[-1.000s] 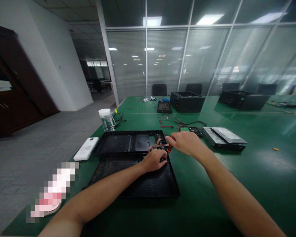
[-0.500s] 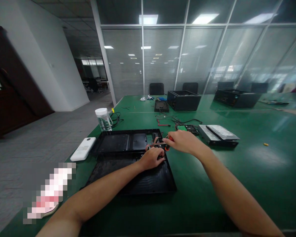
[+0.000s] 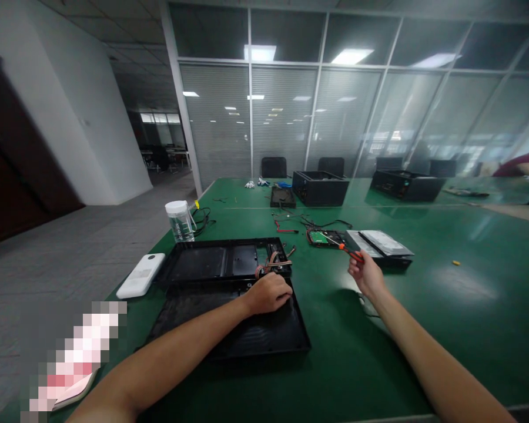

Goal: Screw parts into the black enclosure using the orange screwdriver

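At the left of the green table [image 3: 489,329], a white handheld device [image 3: 137,278] lies flat and a lidded clear bottle [image 3: 181,224] stands beyond it, presumably sited to give the arms room. Rightward, a farther black panel [image 3: 203,262] lies behind a nearer black panel [image 3: 267,336]; over the latter the left hand [image 3: 268,292] curls its fingers, perhaps steadying it, any grip being hidden. Striped wires [image 3: 264,271] lie just beyond. Next come a green circuit board [image 3: 317,237] and a screwdriver [image 3: 342,247] above the table, its handle enclosed by the right hand [image 3: 367,275], presumably for control of the exposed shaft. The screwdriver points leftward and away from the person, long axis oblique; its tip overlaps the board, contact uncertain.
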The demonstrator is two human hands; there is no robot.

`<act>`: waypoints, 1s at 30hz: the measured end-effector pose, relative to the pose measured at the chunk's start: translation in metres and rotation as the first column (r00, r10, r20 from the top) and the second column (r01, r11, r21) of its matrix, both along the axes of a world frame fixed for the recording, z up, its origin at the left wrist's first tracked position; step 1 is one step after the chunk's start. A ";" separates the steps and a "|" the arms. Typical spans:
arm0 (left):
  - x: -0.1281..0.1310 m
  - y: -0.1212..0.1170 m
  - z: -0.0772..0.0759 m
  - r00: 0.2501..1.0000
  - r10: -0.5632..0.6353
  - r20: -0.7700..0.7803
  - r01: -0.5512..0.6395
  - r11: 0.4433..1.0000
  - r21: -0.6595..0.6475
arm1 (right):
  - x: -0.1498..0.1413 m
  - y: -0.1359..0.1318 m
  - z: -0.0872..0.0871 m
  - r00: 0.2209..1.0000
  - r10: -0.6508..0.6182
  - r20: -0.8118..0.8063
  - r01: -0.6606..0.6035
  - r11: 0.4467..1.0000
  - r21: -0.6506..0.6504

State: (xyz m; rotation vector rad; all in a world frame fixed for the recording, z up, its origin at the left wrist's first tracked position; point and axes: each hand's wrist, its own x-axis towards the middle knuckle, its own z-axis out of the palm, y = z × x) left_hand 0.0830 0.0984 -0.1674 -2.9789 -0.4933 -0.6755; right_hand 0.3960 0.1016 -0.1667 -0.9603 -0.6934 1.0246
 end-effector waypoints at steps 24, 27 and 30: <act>-0.113 0.053 0.046 0.832 0.310 -0.459 -0.504 0.770 -0.392 | -0.125 -0.177 0.013 -0.358 -0.129 0.925 -0.463 0.885 -0.056; -0.109 0.045 0.041 0.857 0.298 -0.420 -0.449 0.831 -0.328 | -0.104 -0.187 0.002 -0.320 -0.137 0.937 -0.444 0.896 -0.020; -0.101 0.032 0.041 0.881 0.283 -0.380 -0.371 0.911 -0.181 | -0.084 -0.198 -0.005 -0.248 -0.149 0.957 -0.409 0.912 0.036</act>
